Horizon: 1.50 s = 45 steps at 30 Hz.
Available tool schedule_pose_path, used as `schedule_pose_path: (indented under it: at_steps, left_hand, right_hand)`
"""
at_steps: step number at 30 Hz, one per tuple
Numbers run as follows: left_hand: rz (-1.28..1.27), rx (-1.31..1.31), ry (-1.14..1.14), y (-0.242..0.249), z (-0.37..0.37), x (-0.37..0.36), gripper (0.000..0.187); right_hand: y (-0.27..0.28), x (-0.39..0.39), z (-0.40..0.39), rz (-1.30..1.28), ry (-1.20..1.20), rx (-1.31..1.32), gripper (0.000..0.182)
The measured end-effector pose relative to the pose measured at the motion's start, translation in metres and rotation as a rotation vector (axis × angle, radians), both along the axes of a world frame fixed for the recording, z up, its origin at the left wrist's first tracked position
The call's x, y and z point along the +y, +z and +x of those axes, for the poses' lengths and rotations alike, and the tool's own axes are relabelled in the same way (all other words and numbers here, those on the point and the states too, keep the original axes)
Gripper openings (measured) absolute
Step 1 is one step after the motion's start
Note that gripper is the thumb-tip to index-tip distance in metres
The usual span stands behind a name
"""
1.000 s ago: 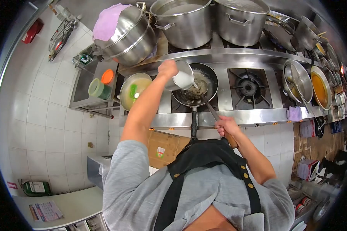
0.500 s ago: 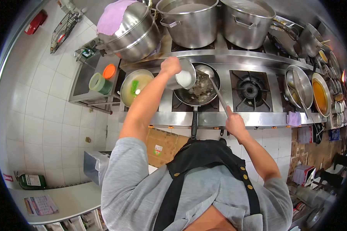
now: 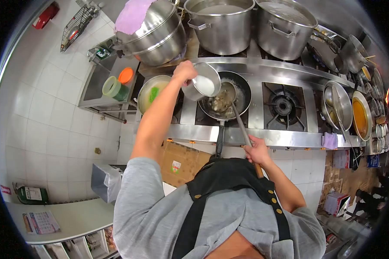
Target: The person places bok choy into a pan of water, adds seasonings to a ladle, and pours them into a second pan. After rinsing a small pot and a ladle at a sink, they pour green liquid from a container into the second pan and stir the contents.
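Observation:
My left hand (image 3: 184,72) is closed on the rim of a metal pot (image 3: 202,69), tilted over the left side of a black frying pan (image 3: 245,84). White liquid (image 3: 204,85) lies inside the pot. In my right hand (image 3: 257,150) is a long ladle (image 3: 242,125) with a wooden handle end pointing toward my apron. Its bowl rests inside the pan, with greyish-brown food (image 3: 222,101) in and around it. The pan sits on a burner, its black handle (image 3: 220,140) pointing at me untouched.
Large stockpots (image 3: 219,30) and a lidded steamer (image 3: 153,36) line the back. A bowl (image 3: 143,97) with something green stands left. An unlit burner (image 3: 283,105) is right of the pan, then metal bowls (image 3: 343,101) and a dish of orange-brown liquid (image 3: 359,114).
The ladle has been drawn toward me, its bowl moving from the pan's far side to nearer the middle. My right hand came closer to my body. The pot stays tilted over the pan.

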<state>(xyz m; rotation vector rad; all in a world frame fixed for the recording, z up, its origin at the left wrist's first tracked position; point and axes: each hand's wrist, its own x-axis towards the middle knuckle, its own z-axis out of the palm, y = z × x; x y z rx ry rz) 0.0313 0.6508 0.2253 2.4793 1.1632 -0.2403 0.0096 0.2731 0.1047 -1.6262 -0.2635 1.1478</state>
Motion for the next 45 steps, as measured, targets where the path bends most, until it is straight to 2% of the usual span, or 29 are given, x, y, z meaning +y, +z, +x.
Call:
schedule_pose_path:
  at_steps: [1,2,3,5,7,10,11,13,15,16,17,19,22,23,25,27,28,29,30,31,32,33,35,37,38,39,43,44,45]
  left_hand:
    - [0.023,-0.001,-0.002,0.002,-0.002,0.002,0.018]
    - [0.048,-0.004,-0.004,0.002,-0.005,0.004,0.019]
    - [0.041,-0.006,0.002,0.002,-0.009,0.005,0.019]
    - [0.006,-0.101,0.080,0.003,-0.018,0.009,0.020]
    - [-0.049,-0.126,0.084,-0.004,-0.029,0.020,0.021]
    - [-0.366,-0.420,0.286,-0.026,-0.049,0.037,0.025]
    - [-0.370,-0.426,0.291,-0.028,-0.054,0.037,0.025]
    - [-0.660,-0.721,0.421,-0.035,-0.072,0.029,0.017]
    - [-0.725,-0.823,0.452,-0.038,-0.089,0.015,0.015]
    - [-0.780,-0.925,0.473,-0.036,-0.096,0.008,0.014]
    - [-0.777,-0.939,0.486,-0.037,-0.102,0.004,0.014]
    - [-0.793,-1.092,0.568,-0.044,-0.121,-0.014,0.012]
    - [-0.729,-1.236,0.672,-0.034,-0.158,-0.069,0.014]
    - [-0.691,-1.298,0.734,-0.032,-0.172,-0.090,0.014]
    - [-0.601,-1.351,0.861,-0.037,-0.207,-0.140,0.015]
    - [-0.517,-1.453,1.017,-0.047,-0.236,-0.196,0.014]
    - [-0.466,-1.425,1.122,-0.055,-0.251,-0.222,0.013]
    - [-0.394,-1.403,1.266,-0.069,-0.267,-0.250,0.013]
    - [-0.345,-1.436,1.319,-0.095,-0.282,-0.278,0.013]
    - [-0.303,-1.486,1.446,-0.107,-0.293,-0.310,0.012]
    - [-0.239,-1.430,1.618,-0.142,-0.306,-0.335,0.010]
    - [-0.212,-1.330,1.704,-0.127,-0.319,-0.371,0.011]
    - [-0.151,-1.222,1.907,-0.160,-0.341,-0.435,0.010]
    - [-0.057,-1.235,2.137,-0.192,-0.356,-0.498,0.011]
    - [-0.008,-1.208,2.260,-0.210,-0.363,-0.527,0.011]
    - [0.086,-1.375,2.337,-0.244,-0.367,-0.557,0.013]
    - [0.366,-1.556,2.713,-0.342,-0.399,-0.657,0.015]
    - [0.504,-1.651,2.761,-0.345,-0.409,-0.676,0.016]
    - [0.511,-1.660,2.853,-0.354,-0.424,-0.695,0.018]
  right_hand:
    - [0.009,-0.004,-0.002,-0.106,0.070,-0.201,0.054]
    - [0.017,-0.007,0.000,-0.116,0.162,-0.564,0.057]
    - [0.014,-0.010,0.002,-0.121,0.170,-0.566,0.057]
    - [0.001,-0.019,0.012,-0.152,0.177,-0.956,0.059]
    - [-0.004,-0.017,0.032,-0.188,0.243,-1.036,0.059]
    - [-0.019,-0.003,0.061,-0.278,0.344,-1.186,0.059]
    - [-0.027,0.003,0.069,-0.332,0.380,-1.253,0.058]
    - [-0.040,0.008,0.075,-0.359,0.402,-1.281,0.057]
    - [-0.052,0.003,0.071,-0.229,0.312,-1.061,0.056]
    - [-0.058,-0.004,0.064,-0.106,0.281,-1.098,0.052]
    - [-0.010,0.001,0.047,-0.196,0.227,-0.523,0.043]
    - [-0.014,-0.003,0.056,-0.010,-0.003,0.284,0.039]
    - [-0.012,-0.010,0.053,-0.014,0.049,0.250,0.047]
    - [0.001,-0.011,0.044,-0.007,0.077,0.138,0.049]
    - [0.012,-0.015,0.060,-0.166,0.345,-0.208,0.053]
    - [-0.001,-0.022,0.090,-0.051,0.518,-0.841,0.055]
    - [0.002,-0.021,0.104,-0.068,0.548,-0.941,0.054]
    - [-0.007,-0.017,0.123,0.054,0.606,-0.966,0.053]
    - [0.045,-0.003,0.106,-0.166,0.704,-0.909,0.054]
    - [0.045,0.005,0.110,-0.198,0.792,-1.009,0.055]
    - [0.022,0.008,0.133,-0.069,0.879,-1.129,0.056]
    - [0.020,0.012,0.139,-0.123,0.975,-1.289,0.056]
    - [-0.014,0.020,0.181,-0.042,1.102,-1.586,0.058]
    - [-0.025,0.028,0.201,-0.091,1.194,-1.682,0.061]
    - [-0.017,0.028,0.196,-0.237,1.226,-1.708,0.061]
    - [-0.004,0.026,0.186,-0.385,1.265,-1.732,0.062]
    - [-0.018,0.028,0.198,-0.300,1.292,-1.857,0.062]
    - [-0.022,0.024,0.196,-0.281,1.290,-1.880,0.062]
    - [-0.025,0.023,0.196,-0.273,1.297,-1.895,0.062]
